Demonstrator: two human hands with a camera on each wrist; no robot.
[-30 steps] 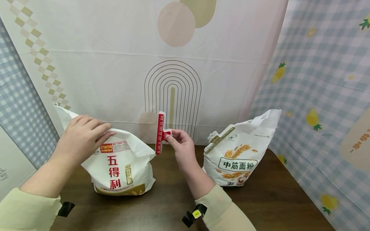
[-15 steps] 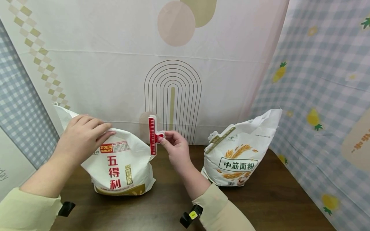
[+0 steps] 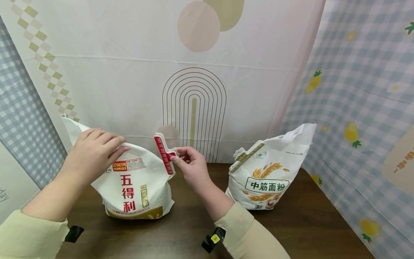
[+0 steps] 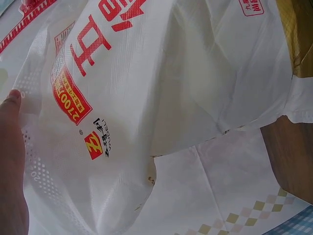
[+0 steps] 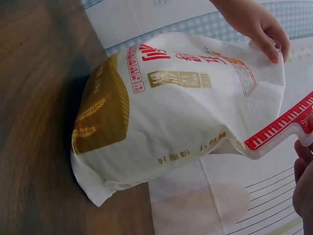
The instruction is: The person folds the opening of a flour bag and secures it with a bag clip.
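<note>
A white flour bag (image 3: 142, 169) with red lettering stands on the left of the table. My left hand (image 3: 92, 156) grips its folded top edge, the thumb towards me; in the left wrist view part of that hand (image 4: 12, 161) shows at the left. My right hand (image 3: 194, 169) pinches the handle of a red-and-white bag clip (image 3: 164, 154) between thumb and fingers. The long bar of the clip slants along the bag's upper right edge. In the right wrist view the clip (image 5: 281, 125) meets the bag's corner; whether the edge lies between its jaws I cannot tell.
A second white flour bag (image 3: 266, 176) stands on the right, with a gold-and-white clip (image 3: 246, 157) on its sloping left edge. Both bags rest on a dark wooden table (image 3: 194, 223). A patterned cloth (image 3: 136, 90) hangs close behind, a checked cloth (image 3: 343, 118) at the right.
My right hand has moved left, bringing the clip from beside the bag to its upper right edge. The clip has tilted from upright to slanting. My left hand stays on the bag.
</note>
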